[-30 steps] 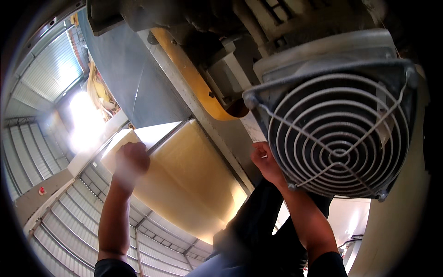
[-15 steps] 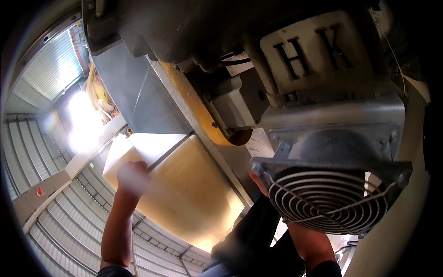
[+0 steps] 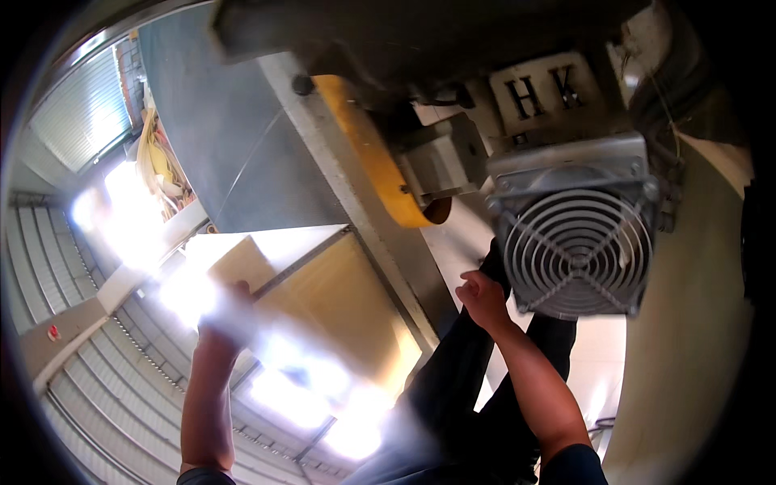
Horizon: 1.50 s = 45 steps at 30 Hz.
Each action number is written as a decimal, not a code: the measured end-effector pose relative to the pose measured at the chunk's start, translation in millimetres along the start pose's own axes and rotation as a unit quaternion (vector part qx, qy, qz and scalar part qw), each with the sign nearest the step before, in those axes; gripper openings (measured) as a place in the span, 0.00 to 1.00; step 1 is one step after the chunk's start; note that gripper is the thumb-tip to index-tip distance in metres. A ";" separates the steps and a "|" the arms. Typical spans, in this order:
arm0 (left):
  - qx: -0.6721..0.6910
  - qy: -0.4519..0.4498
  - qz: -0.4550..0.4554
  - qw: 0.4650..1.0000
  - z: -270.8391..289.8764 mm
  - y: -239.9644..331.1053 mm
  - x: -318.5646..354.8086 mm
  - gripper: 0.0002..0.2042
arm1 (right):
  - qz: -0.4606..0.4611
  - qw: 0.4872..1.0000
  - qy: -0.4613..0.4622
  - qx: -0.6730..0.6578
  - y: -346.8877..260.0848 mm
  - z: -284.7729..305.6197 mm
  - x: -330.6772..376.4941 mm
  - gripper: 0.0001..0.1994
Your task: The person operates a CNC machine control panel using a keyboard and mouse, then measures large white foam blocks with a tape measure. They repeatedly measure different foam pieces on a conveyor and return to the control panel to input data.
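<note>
My left hand (image 3: 229, 314), blurred by motion and glare, is closed at the lower edge of a flat tan rectangular piece (image 3: 244, 263) that sticks up past the fingers. This piece lies against the white top of a large cream-coloured panel (image 3: 339, 303) with a dark strip along its edge. My right hand (image 3: 483, 299) is curled closed in front of my dark trousers, below and left of a grey fan with a round wire guard (image 3: 579, 252). Its palm side is hidden, so I cannot tell whether anything is in it.
A dark machine head with a pale lettered plate (image 3: 546, 93) hangs above the fan. To its left are a curved yellow guard (image 3: 364, 153) and a grey box-shaped part (image 3: 444, 158). A grey sheet surface (image 3: 234, 145) slopes away at upper left, near yellowish material (image 3: 162, 166).
My right hand has come out from behind the fan into full view. The tan piece now shows above my left hand. The machine and fan appear farther away and higher.
</note>
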<state>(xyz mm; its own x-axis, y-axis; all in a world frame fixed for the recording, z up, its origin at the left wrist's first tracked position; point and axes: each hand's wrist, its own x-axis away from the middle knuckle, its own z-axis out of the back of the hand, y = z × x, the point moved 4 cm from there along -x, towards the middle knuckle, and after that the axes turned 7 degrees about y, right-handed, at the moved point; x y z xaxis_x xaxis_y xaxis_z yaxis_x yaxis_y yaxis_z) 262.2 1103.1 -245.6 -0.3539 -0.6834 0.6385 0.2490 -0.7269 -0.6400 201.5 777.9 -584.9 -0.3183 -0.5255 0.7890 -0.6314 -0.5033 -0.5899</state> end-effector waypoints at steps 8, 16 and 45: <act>0.327 0.048 -0.276 0.902 -23.8 -20.7 137.4 0.06 | 0.077 0.981 0.149 0.098 -41.3 12.7 105.2 0.15; 0.552 -0.179 -0.397 0.711 -87.9 41.3 285.8 0.12 | 0.056 0.961 0.242 0.124 -1.5 12.0 302.0 0.16; 0.591 0.096 -0.722 0.347 -52.6 501.1 952.8 0.15 | 0.268 0.448 0.848 -0.096 399.0 317.2 1017.3 0.11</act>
<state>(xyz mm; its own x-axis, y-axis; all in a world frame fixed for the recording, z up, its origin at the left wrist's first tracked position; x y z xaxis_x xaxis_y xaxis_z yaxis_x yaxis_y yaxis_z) 2.3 91.3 19.5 -0.9045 0.3844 -0.1847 -0.1577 0.1009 0.9823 -149.9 -175.1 -72.0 -0.4373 0.8226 -0.3633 -0.1413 -0.4618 -0.8756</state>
